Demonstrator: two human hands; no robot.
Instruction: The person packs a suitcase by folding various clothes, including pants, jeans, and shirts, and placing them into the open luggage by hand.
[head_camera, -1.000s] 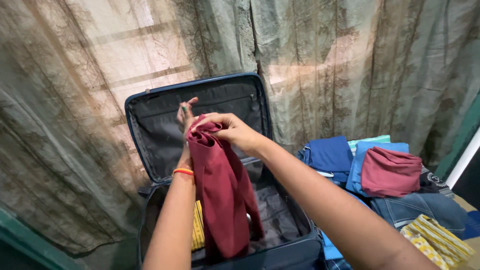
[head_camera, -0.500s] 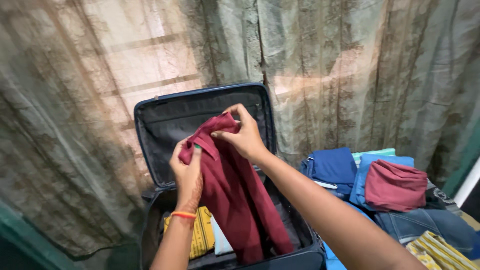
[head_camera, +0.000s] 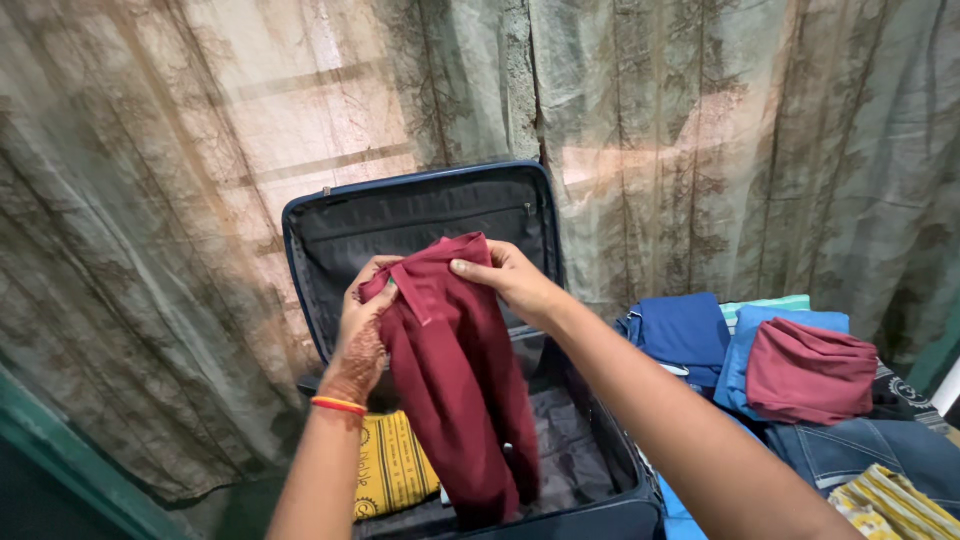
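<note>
Both hands, left hand (head_camera: 362, 325) and right hand (head_camera: 508, 278), grip the maroon garment (head_camera: 455, 390) hanging over the open suitcase (head_camera: 420, 215). A yellow cloth (head_camera: 390, 470) already lies inside; folded clothes (head_camera: 800, 370) wait unpacked at its right edge.

We see a curtain (head_camera: 700, 130) behind, folded clothes (head_camera: 790, 370) stacked at right, and a yellow cloth (head_camera: 390, 465) lower left.

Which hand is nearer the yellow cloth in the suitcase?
Left. The left hand grips the maroon garment directly above the yellow cloth; the right hand holds the garment's top edge, higher and further right.
</note>
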